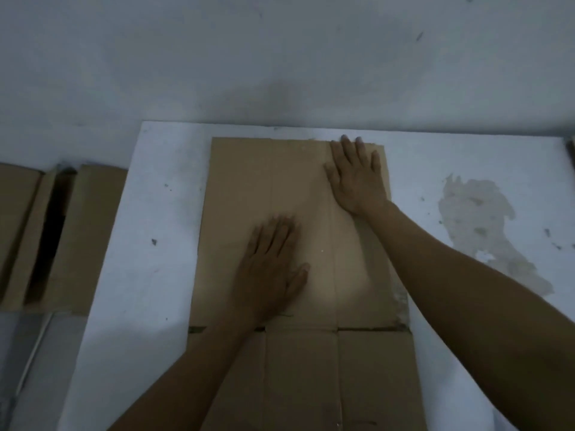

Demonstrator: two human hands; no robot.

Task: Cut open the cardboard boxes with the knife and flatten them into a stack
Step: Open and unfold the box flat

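I see the flattened box (280, 188) lying in the middle of the white tabletop (149, 219), its long side running from 6 to 12 o'clock and its near flaps (298, 374) spread toward me. Both hands are spread wide with straight fingers and hold nothing. The left hand (270, 265) lies palm-down on the centre panel. The right hand (356, 175) lies flat at the sheet's 1 o'clock corner, fingertips reaching the far edge.

I judge the step in hand to be pressing the cut box flat. To do it well, I would lean weight through the palms rather than the fingertips. I would run them along the crease lines from the centre out toward 12 and 6 o'clock, so the folds give and no panel springs up. The right edge, where what looks like tape (399, 293) clings, deserves a firm pass.

A second box (90, 231) sits beyond the tabletop's edge at 9 o'clock, its top gaping dark, apparently not yet flattened. A grey stain (479, 219) marks the tabletop at 3 o'clock, and I would hold the cardboard clear of it in case it is wet. I see no knife.
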